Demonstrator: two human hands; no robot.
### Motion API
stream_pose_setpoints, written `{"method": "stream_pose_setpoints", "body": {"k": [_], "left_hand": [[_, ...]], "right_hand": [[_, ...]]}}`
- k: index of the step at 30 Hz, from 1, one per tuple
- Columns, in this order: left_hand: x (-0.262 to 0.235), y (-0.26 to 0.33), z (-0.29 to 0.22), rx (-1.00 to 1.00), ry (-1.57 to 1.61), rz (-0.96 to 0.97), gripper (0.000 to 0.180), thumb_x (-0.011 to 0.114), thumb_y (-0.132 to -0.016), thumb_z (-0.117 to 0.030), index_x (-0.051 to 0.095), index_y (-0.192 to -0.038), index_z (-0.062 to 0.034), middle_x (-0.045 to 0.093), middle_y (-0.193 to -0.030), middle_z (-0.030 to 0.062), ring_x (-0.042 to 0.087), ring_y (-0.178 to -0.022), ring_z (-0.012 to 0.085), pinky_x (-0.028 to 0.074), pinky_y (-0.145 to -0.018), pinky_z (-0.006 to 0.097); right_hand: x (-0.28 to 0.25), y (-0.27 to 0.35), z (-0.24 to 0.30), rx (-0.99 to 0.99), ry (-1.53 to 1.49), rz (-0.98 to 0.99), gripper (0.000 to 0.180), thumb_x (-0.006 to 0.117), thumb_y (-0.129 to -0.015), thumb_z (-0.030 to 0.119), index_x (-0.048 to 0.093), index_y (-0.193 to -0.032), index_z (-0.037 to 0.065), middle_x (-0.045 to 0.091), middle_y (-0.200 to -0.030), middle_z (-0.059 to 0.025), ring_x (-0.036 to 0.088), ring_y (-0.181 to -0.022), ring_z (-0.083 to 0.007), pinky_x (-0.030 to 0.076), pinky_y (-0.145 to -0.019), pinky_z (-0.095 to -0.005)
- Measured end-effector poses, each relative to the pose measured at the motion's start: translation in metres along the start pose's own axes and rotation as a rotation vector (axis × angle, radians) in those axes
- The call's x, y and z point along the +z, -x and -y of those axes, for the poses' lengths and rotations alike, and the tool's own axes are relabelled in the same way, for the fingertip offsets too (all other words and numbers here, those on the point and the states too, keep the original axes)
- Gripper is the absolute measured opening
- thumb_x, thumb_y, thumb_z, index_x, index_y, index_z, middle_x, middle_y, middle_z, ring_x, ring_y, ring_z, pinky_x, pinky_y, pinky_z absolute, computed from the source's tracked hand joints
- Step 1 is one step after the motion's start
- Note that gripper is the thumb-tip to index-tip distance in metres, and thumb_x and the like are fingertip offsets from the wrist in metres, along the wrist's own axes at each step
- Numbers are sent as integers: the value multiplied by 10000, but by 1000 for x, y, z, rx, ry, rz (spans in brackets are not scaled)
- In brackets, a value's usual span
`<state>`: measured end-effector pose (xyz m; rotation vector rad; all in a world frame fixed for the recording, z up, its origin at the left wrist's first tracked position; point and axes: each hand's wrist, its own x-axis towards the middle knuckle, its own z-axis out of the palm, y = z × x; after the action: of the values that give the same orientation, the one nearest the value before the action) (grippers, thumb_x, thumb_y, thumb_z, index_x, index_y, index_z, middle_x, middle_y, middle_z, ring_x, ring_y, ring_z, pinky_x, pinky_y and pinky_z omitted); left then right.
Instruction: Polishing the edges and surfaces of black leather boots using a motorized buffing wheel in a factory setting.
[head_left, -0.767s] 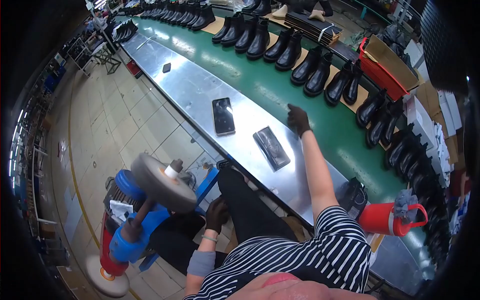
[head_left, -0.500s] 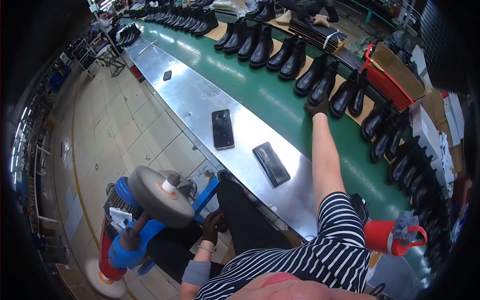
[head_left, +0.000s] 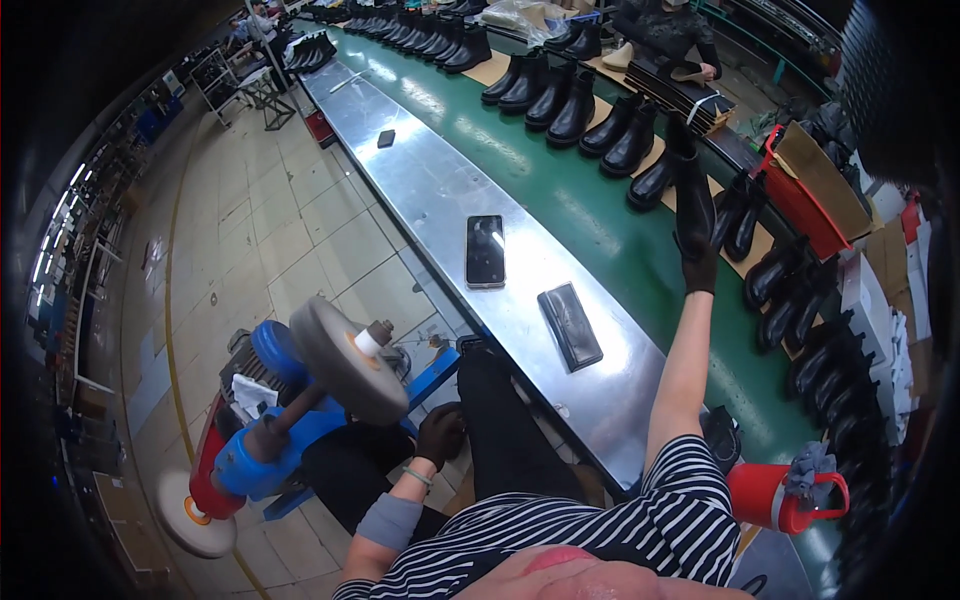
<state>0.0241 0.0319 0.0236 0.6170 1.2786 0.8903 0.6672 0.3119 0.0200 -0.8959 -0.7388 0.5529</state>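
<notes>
Across the green conveyor belt (head_left: 590,225), the right hand (head_left: 699,268), in a dark glove, is stretched out at arm's length and closed around the shaft of a black ankle boot (head_left: 694,200). That boot stands upright at the far side of the belt, just beside other black boots (head_left: 640,145) arranged in pairs along the same edge. The left hand (head_left: 438,433), also gloved in dark fabric, rests low on the person's dark-trousered thigh, fingers curled loosely and holding nothing; a grey sleeve covers the forearm behind it.

Between the person and the belt runs a steel shelf (head_left: 430,180). A smartphone (head_left: 485,250) lies flat on it, screen up, and a dark oblong case (head_left: 570,325) lies near it, closer to the right arm. A small dark item (head_left: 386,138) sits further along the shelf.

Left of the knees stands a blue buffing machine (head_left: 270,430) with a grey wheel (head_left: 347,360) on its spindle and a second disc (head_left: 190,512) at the lower end. A red jug (head_left: 775,497) with a grey cloth on its handle stands at the person's right.
</notes>
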Motion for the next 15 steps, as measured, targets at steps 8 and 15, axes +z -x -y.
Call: {"method": "stream_pose_setpoints", "body": {"k": [8, 15], "left_hand": [[-40, -9, 24, 685, -672, 130, 352, 543, -784, -6, 560, -1135, -17, 523, -1209, 124, 551, -1089, 232, 469, -893, 314], [-29, 29, -4, 479, -152, 43, 366, 559, -838, -192, 521, -1175, -55, 530, -1219, 170, 507, -1138, 276, 434, -931, 344]], "right_hand": [[127, 83, 59, 320, -469, 580, 381, 480, -882, 222, 523, -1209, 32, 561, -1223, -100, 526, -1127, -277, 382, -1007, -432], [340, 418, 57, -75, 632, 1610, 341, 478, -915, 301, 616, -1097, 47, 642, -990, -84, 570, -947, -160, 439, -866, -323]]}}
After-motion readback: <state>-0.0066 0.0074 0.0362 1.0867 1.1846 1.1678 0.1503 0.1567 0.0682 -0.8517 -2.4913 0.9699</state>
